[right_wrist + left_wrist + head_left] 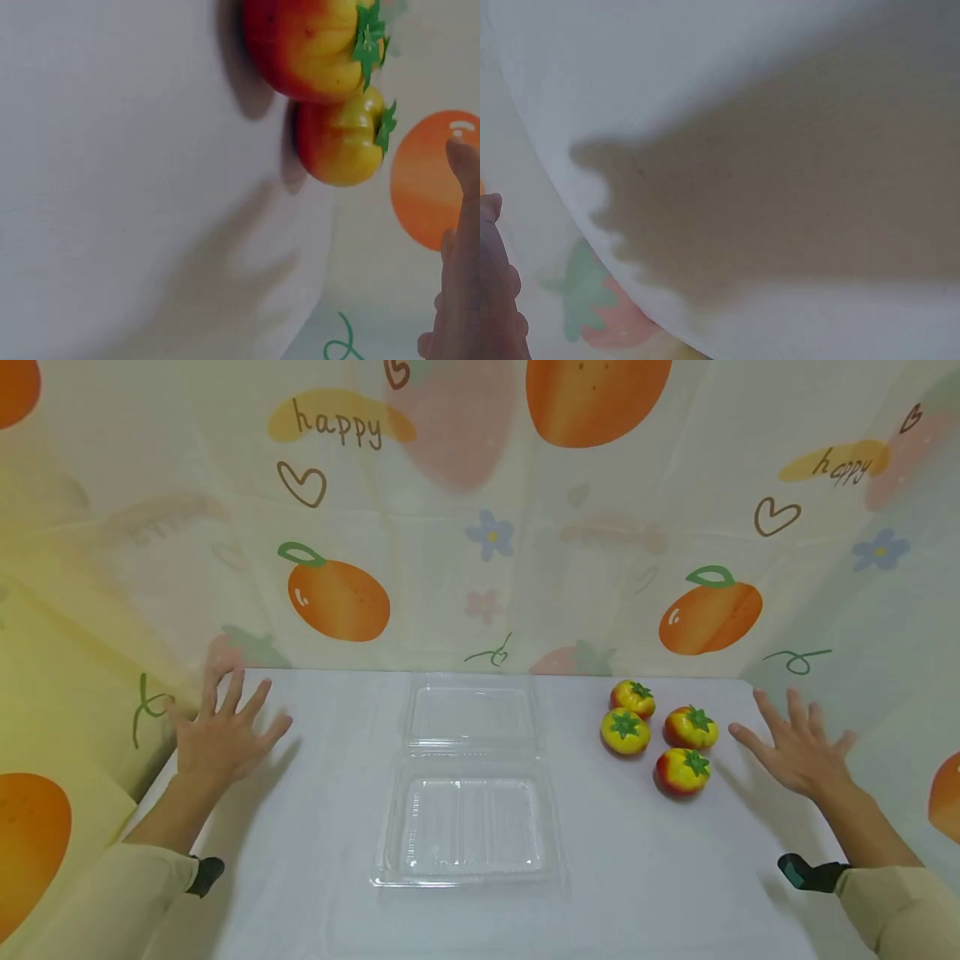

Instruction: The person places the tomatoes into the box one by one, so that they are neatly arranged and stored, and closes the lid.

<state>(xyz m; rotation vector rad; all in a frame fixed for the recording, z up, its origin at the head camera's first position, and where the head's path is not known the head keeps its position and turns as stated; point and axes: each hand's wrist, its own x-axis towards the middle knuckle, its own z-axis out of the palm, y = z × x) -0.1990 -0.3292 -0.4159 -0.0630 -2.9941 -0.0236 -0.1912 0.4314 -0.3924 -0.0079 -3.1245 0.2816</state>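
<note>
My left hand hovers above the left side of the table with its fingers spread, holding nothing. On the right, my right hand is also raised with spread fingers and touches nothing; several yellow-and-red tomato-like fruits with green leafy tops are closest to it. They sit in a loose group: one at the front, one on the right, one on the left and one at the back. A clear plastic clamshell box lies unfolded mid-table, its lid toward the back. The right wrist view shows two fruits near the hand.
The table has a white cover. Behind it hangs a cloth printed with oranges, flowers and "happy". Dark straps circle both wrists at the sleeves. In the left wrist view, the hand's shadow falls on the cover.
</note>
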